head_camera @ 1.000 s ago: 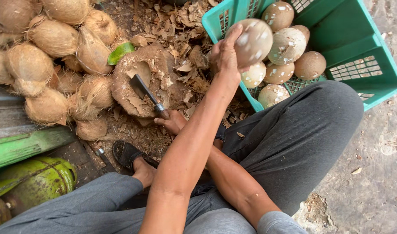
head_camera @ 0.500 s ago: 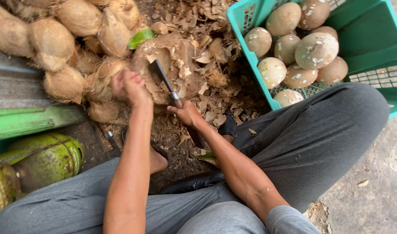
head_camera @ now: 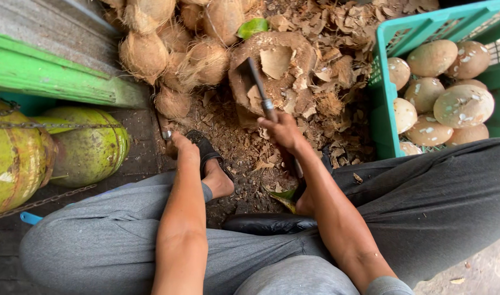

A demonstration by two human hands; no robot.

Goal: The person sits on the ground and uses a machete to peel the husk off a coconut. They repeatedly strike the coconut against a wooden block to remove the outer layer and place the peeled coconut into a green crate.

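Note:
My right hand is shut on the handle of a cleaver. Its blade rests on a round wooden chopping block littered with shell chips. My left hand is stretched low toward the ground, just short of a small brown fibrous coconut at the edge of a pile of such coconuts. Its fingers point away from me and are hidden. A green plastic crate on the right holds several peeled pale coconuts.
Green unhusked coconuts lie at the left under a green-edged board, with a chain across them. Husk and shell scraps cover the ground. My grey-trousered legs and sandalled foot fill the foreground.
My left hand left a peeled coconut in the crate, swung left over the husk pile and now sits low by the small coconut. My right hand keeps the cleaver on the block.

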